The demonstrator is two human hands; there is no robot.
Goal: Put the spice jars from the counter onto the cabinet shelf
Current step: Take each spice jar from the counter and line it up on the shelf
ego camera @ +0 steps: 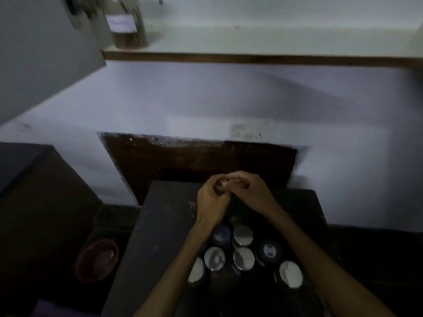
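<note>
Several spice jars with round shiny lids (243, 258) stand close together on the dark counter (160, 225), seen from above. My left hand (211, 199) and my right hand (250, 191) meet above the counter just beyond the jars, fingers curled and touching each other; neither holds a jar. One glass jar with a white label (127, 26) stands on the white cabinet shelf (251, 42) at the upper left. The scene is dim and blurred.
An open grey cabinet door (45, 53) hangs at the upper left. A reddish bowl (97, 259) sits low to the left of the counter. A dark box-like surface (34, 191) is at the left. A wall socket plate (249, 131) is behind.
</note>
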